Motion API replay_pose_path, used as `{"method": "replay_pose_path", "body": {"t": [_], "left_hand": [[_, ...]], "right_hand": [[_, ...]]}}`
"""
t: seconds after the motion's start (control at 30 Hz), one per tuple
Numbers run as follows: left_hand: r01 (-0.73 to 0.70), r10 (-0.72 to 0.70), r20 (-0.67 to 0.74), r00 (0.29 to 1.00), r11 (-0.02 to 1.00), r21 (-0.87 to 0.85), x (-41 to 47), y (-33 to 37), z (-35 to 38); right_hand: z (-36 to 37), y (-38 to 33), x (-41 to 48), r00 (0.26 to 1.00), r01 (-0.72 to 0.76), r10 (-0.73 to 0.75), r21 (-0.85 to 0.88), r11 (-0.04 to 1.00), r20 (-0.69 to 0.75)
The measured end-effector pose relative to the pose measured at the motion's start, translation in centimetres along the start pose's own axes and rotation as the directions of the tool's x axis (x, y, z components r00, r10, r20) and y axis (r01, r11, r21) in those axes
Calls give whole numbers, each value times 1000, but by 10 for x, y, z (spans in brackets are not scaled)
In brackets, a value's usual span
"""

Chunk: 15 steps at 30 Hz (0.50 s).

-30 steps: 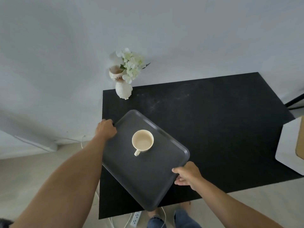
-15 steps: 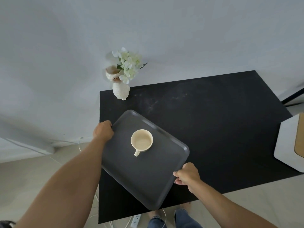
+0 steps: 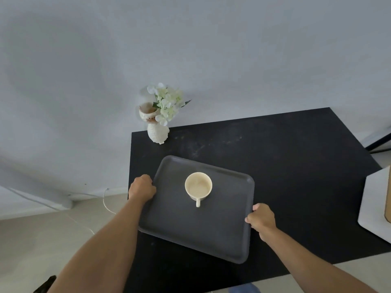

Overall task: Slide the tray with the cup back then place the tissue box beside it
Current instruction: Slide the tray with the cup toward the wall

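Note:
A dark grey tray [image 3: 211, 233] lies on the black table [image 3: 296, 166], near its left side. A cream cup [image 3: 198, 187] stands upright in the tray's middle, handle toward me. My left hand [image 3: 142, 188] grips the tray's left rim. My right hand [image 3: 261, 220] grips its right rim. A white tissue box [image 3: 374, 206] with a tan top sits at the table's right edge, partly out of frame.
A white cat-shaped vase with pale flowers [image 3: 159, 115] stands at the table's back left corner, close to the wall. A white cable [image 3: 105, 205] runs over the floor to the left. Bare tabletop extends behind and to the right of the tray.
The tray has turned clockwise, from a diagonal lie to nearly square with the table, and now sits fully on the tabletop. Both hands kept their grip on its rims.

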<state>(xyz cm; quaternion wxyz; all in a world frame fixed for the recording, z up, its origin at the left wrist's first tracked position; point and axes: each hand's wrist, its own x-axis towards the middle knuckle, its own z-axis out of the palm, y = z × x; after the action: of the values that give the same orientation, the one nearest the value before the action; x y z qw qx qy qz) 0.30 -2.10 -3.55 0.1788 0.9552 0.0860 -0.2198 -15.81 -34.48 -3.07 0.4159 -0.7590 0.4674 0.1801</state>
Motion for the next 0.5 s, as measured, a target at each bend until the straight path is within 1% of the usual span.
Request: {"method": "replay_pose_path", "body": {"t": [0.13, 0.27, 0.5], "left_hand": [[38, -35, 38, 999, 997, -66, -9, 14, 7], [79, -74, 54, 996, 991, -112, -9, 32, 16], [121, -123, -2, 992, 983, -136, 5, 66, 26]], "right_hand": [[-25, -18, 27, 999, 7, -8, -28, 1000, -31], [-47, -35, 60, 998, 59, -59, -82, 995, 3], [-80, -73, 108, 990, 140, -137, -187, 972, 29]]}}
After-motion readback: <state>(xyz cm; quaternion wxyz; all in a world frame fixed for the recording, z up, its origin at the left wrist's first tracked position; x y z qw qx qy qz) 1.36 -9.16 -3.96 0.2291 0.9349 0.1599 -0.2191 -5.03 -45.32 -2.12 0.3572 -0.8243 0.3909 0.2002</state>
